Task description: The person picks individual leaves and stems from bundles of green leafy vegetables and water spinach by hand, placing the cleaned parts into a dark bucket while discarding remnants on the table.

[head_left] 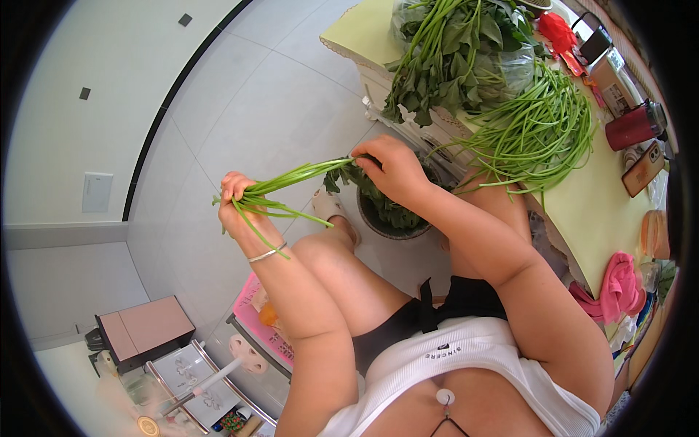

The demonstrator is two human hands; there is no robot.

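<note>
My left hand [240,204] is closed around the lower ends of a small bunch of long green leaf stems [295,177]. A few stems stick out loosely below the others. At the far end of the bunch, my right hand [393,171] pinches the stem tips between thumb and fingers, where dark green leaves [339,173] hang down. Just beneath the right hand stands a dark round bin [380,227] with leaves inside, partly hidden by the right forearm.
To the right, a yellow-topped table [582,226] bears a heap of leafy greens [462,62], a pile of bare green stems [539,138], a dark red cup [632,128], a phone [643,169] and a pink cloth [619,288]. A pink basket [255,306] stands by my left leg.
</note>
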